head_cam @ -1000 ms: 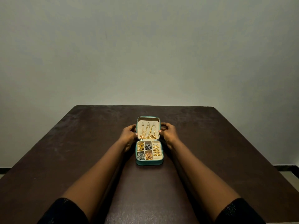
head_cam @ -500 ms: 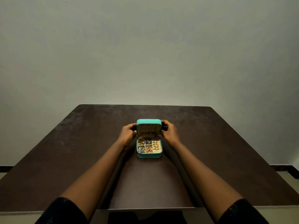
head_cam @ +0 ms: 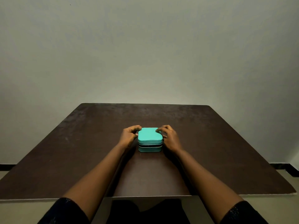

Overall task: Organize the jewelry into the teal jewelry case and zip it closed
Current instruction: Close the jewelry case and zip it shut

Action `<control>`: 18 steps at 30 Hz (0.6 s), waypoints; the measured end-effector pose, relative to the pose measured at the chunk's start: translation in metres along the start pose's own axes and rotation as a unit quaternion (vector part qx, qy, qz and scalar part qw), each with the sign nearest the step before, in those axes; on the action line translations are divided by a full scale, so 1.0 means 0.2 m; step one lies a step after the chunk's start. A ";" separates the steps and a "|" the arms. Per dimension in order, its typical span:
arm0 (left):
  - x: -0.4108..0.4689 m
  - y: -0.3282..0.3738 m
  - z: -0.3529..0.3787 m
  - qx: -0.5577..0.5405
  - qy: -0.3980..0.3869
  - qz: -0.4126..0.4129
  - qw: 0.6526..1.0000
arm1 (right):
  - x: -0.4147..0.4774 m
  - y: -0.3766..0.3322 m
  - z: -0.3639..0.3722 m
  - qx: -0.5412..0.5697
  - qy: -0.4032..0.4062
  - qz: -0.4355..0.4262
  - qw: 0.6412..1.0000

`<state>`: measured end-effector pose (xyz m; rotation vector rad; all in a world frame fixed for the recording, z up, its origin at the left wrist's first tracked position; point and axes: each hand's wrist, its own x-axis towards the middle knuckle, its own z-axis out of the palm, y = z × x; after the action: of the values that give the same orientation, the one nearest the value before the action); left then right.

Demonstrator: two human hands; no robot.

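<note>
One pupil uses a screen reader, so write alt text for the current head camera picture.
A teal jewelry case sits on a dark brown table with its lid down, a dark gap still open along the front seam. The left hand and right hand grip its far corners from either side.

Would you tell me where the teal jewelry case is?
In the head view, the teal jewelry case sits centrally on the dark table, between the left hand and right hand.

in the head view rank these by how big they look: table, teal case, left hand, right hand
1. table
2. teal case, narrowly
3. left hand and right hand: they look alike, so not ranked
</note>
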<state>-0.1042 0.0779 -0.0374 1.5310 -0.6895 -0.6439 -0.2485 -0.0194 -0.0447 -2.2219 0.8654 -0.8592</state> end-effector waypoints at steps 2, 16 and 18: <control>0.00 -0.01 0.00 -0.001 0.001 -0.001 1.000 | 0.00 0.01 0.00 -0.016 -0.008 -0.011 1.000; 0.12 -0.04 -0.02 0.097 -0.080 -0.012 0.992 | 0.12 -0.06 -0.07 -0.035 -0.150 0.003 0.988; 0.13 -0.04 -0.02 0.123 -0.095 -0.006 0.988 | 0.14 -0.09 -0.07 -0.078 -0.214 -0.003 0.974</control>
<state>-0.0833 0.0624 -0.0443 1.7158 -0.9329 -0.7418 -0.2365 -0.0326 -0.0148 -2.4176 0.7347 -0.2956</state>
